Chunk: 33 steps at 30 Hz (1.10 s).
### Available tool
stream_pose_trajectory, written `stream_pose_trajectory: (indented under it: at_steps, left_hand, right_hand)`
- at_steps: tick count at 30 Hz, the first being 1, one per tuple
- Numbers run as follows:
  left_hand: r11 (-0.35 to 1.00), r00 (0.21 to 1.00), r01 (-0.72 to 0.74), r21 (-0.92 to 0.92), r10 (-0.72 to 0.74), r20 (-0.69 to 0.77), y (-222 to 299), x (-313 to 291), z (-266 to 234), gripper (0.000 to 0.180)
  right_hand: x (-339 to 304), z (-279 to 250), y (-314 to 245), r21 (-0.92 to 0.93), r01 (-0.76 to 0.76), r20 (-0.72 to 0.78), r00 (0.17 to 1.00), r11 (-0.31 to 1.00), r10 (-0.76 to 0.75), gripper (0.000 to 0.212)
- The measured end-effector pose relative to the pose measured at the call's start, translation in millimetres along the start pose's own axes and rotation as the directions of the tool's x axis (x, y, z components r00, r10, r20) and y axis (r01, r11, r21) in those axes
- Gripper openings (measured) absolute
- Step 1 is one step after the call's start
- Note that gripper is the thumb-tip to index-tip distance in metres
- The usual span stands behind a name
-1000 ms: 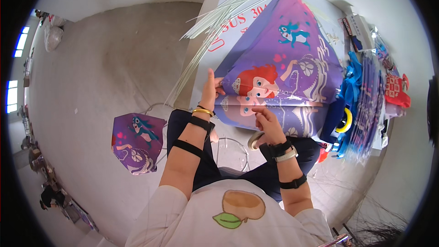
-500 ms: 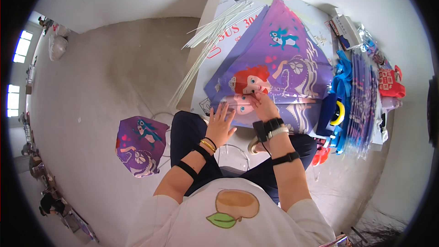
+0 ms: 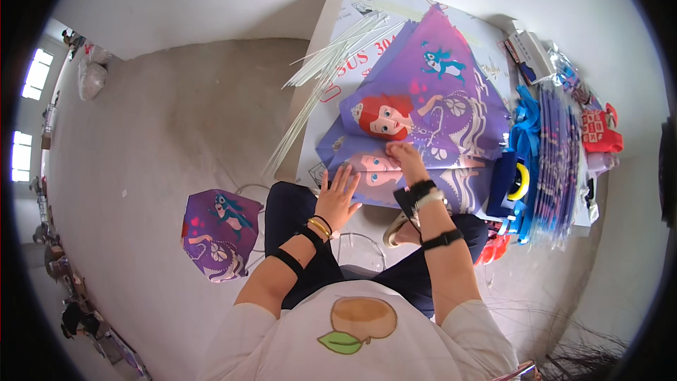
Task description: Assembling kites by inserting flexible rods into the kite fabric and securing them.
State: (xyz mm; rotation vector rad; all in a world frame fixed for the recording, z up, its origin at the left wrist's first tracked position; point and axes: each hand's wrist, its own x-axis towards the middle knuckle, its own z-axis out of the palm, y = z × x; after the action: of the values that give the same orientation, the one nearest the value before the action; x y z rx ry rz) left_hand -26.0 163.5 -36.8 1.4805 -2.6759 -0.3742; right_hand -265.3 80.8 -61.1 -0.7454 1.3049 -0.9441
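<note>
A purple printed kite (image 3: pixel 430 106) with a red-haired cartoon princess and a blue animal lies spread on a white board. Part of its fabric is doubled, so a second, paler princess face shows along the near side. My left hand (image 3: pixel 339 194) rests flat on that near part, fingers apart. My right hand (image 3: pixel 405 158), a little to its right, has its fingers closed at the fold in the kite fabric just below the red-haired face. The fingertips are partly hidden by the hand itself.
Thin white rods (image 3: pixel 331 56) lie at the board's left. At the right are a yellow and dark blue ring (image 3: pixel 520 181), blue straps (image 3: pixel 525 116), a stack of plastic-wrapped purple packs (image 3: pixel 557 162) and a red bag (image 3: pixel 601 130). Another purple printed piece (image 3: pixel 220 236) sits left of my legs.
My right hand has shifted slightly from the princess's face toward the near side, its fingers curled tighter. The fold has moved, uncovering more of the face. My left hand stays nearly in place.
</note>
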Motion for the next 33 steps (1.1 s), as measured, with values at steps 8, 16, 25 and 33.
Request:
stream_pose_trajectory:
  at_steps: [8, 16, 25, 33]
  left_hand:
    - [0.997, 0.998, 0.04, 0.066, -0.036, -0.056, -8.5, 17.6, 5.9, 0.076]
    - [0.947, 0.94, 0.279, -0.158, -0.303, -0.158, -47.4, 35.1, -34.4, 0.064]
    - [0.655, 0.68, 0.666, -0.356, -0.73, -0.069, -182.4, 35.0, -18.1, 0.021]
    - [0.719, 0.722, 0.595, -0.36, -0.675, -0.155, -182.7, 24.8, -34.1, 0.01]
  right_hand:
    - [-73.9, 9.3, -4.9, -0.905, 0.403, 0.321, 0.856, 0.134, -0.405, 0.06]
    - [-64.3, 20.0, 13.4, -0.911, 0.409, 0.363, 0.856, 0.051, -0.369, 0.068]
    - [-55.8, 43.2, 6.6, -0.917, 0.369, 0.271, 0.856, 0.151, -0.44, 0.058]
    - [-82.8, 30.6, 9.5, -0.879, 0.371, 0.19, 0.847, 0.298, -0.496, 0.048]
